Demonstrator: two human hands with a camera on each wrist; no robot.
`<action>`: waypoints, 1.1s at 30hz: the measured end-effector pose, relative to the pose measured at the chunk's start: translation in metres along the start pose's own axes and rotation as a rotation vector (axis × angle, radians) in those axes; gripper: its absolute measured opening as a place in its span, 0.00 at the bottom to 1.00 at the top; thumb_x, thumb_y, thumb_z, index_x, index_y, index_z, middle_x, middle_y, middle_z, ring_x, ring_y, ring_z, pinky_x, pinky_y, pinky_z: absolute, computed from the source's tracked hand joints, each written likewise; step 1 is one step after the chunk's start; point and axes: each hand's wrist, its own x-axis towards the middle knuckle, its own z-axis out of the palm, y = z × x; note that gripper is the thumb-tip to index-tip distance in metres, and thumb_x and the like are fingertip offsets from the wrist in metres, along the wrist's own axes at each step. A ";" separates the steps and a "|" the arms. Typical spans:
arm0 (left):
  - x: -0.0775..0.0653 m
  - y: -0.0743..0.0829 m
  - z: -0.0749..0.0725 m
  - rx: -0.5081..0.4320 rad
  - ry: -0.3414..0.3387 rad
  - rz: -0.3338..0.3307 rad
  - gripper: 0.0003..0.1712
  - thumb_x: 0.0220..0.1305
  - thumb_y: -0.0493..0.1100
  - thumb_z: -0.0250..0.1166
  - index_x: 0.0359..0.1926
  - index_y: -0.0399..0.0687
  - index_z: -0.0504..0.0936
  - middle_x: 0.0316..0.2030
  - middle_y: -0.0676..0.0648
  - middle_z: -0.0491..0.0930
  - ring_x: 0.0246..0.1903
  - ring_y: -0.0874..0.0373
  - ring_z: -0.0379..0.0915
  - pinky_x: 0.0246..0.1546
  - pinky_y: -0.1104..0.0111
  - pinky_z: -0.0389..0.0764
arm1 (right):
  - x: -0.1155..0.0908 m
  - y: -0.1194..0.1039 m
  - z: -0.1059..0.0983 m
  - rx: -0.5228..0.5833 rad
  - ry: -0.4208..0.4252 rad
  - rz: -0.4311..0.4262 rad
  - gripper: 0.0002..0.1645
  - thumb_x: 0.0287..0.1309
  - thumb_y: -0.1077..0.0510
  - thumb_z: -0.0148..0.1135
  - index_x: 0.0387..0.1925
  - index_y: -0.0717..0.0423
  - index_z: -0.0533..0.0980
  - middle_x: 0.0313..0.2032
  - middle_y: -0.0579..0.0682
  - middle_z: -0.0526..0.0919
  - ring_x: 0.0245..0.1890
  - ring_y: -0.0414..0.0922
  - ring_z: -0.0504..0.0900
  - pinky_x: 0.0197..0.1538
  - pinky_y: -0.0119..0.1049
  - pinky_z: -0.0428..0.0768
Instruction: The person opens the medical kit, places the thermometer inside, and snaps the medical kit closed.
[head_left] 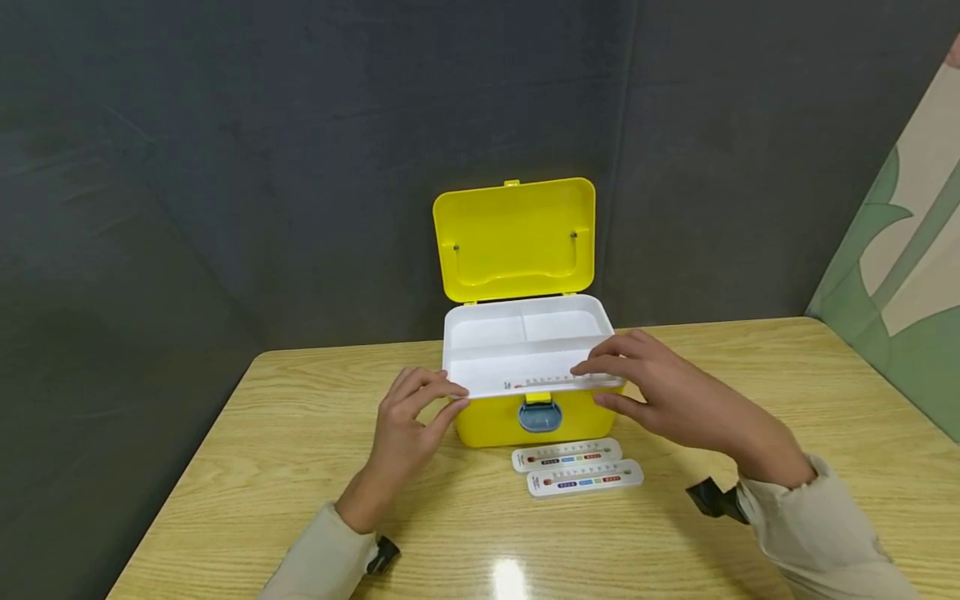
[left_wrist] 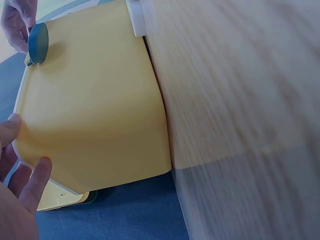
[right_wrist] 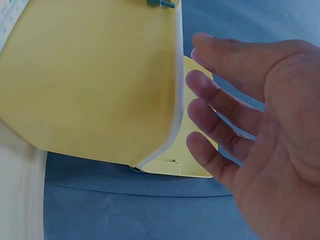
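Observation:
A yellow storage box (head_left: pixel 491 423) stands with its lid raised and a divided white tray (head_left: pixel 487 367) in its top. My left hand (head_left: pixel 408 417) grips the front left corner at the tray's rim; in the left wrist view, thumb and fingers (left_wrist: pixel 37 182) touch the edge from two sides. Over the front right part of the tray hovers my right hand (head_left: pixel 652 387), its fingers loosely bent and apart from the thumb. Below those fingertips a thermometer (head_left: pixel 551 382) lies along the tray's front compartment. The right wrist view shows nothing held in the right hand (right_wrist: pixel 265 110).
Two white thermometers, one (head_left: pixel 567 455) behind the other (head_left: pixel 585 479), lie on the wooden table (head_left: pixel 300 467) before the box. A blue-grey latch (head_left: pixel 540 417) hangs on the box front. Behind the raised lid (head_left: pixel 513 237) is a dark cloth wall (head_left: pixel 337 167).

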 end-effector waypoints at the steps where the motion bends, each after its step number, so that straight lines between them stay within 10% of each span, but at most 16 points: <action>1: 0.000 0.000 0.000 0.004 0.003 0.003 0.09 0.51 0.35 0.77 0.34 0.49 0.88 0.33 0.51 0.81 0.44 0.54 0.77 0.55 0.71 0.80 | -0.001 -0.001 0.000 -0.002 -0.003 0.012 0.20 0.58 0.57 0.71 0.53 0.43 0.81 0.50 0.43 0.80 0.52 0.44 0.74 0.52 0.46 0.80; 16: 0.000 -0.001 0.002 0.005 0.019 0.019 0.10 0.49 0.34 0.78 0.33 0.49 0.88 0.32 0.50 0.81 0.44 0.53 0.78 0.56 0.74 0.80 | -0.025 -0.015 0.010 0.015 -0.001 0.030 0.25 0.54 0.56 0.74 0.54 0.39 0.79 0.50 0.38 0.79 0.49 0.36 0.73 0.49 0.37 0.82; 33: 0.001 0.001 0.000 0.001 0.011 0.007 0.09 0.50 0.35 0.78 0.33 0.48 0.88 0.33 0.50 0.81 0.44 0.53 0.78 0.57 0.76 0.78 | -0.022 -0.017 0.040 0.094 -0.260 0.081 0.19 0.58 0.53 0.71 0.52 0.45 0.81 0.50 0.41 0.82 0.45 0.38 0.79 0.48 0.37 0.84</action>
